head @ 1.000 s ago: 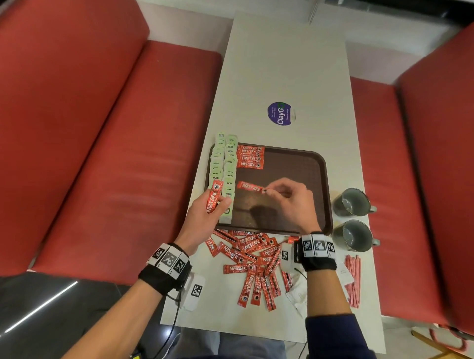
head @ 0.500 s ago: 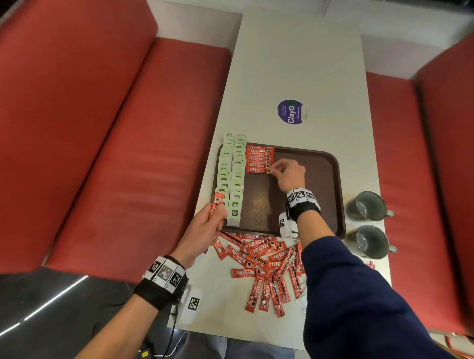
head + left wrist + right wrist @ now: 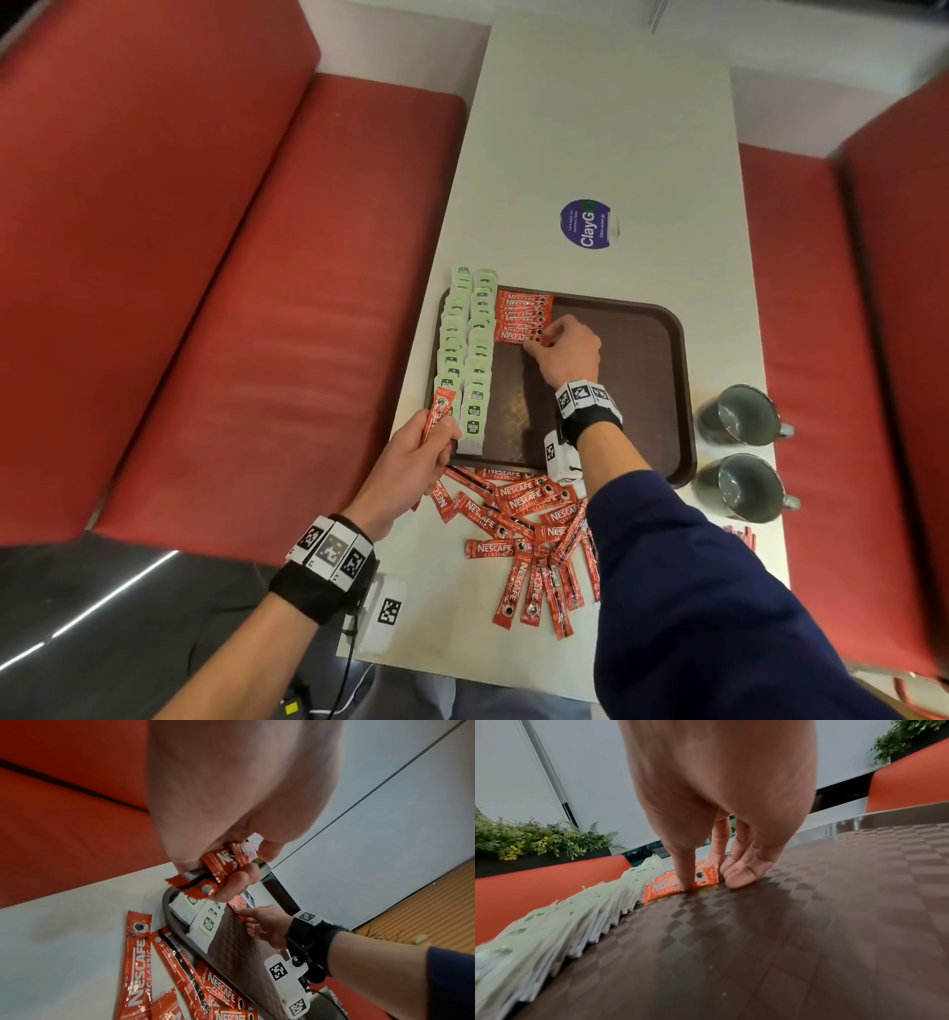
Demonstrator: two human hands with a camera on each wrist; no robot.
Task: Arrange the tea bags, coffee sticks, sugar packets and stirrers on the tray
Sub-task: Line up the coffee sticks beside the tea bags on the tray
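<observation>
Coffee sticks (image 3: 522,316) lie stacked in a short row at the far left of the brown tray (image 3: 652,390), just beside two overlapping rows of green tea bags (image 3: 470,354). The right hand (image 3: 565,352) presses its fingertips (image 3: 687,882) on the nearest stick there. The left hand (image 3: 411,462), at the tray's near left corner, grips several sticks (image 3: 221,870). More sticks (image 3: 524,539) lie scattered on the bench (image 3: 590,128) below the tray.

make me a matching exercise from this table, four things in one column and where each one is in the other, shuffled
Things:
1. tea bags
2. loose coffee sticks
3. mugs
4. round sticker

Places:
A. on the table beyond the tray's far edge
B. on the table right of the tray
C. in two rows along the tray's left side
D. heaped on the table at the tray's near edge

Pairs: 1-C, 2-D, 3-B, 4-A
</observation>
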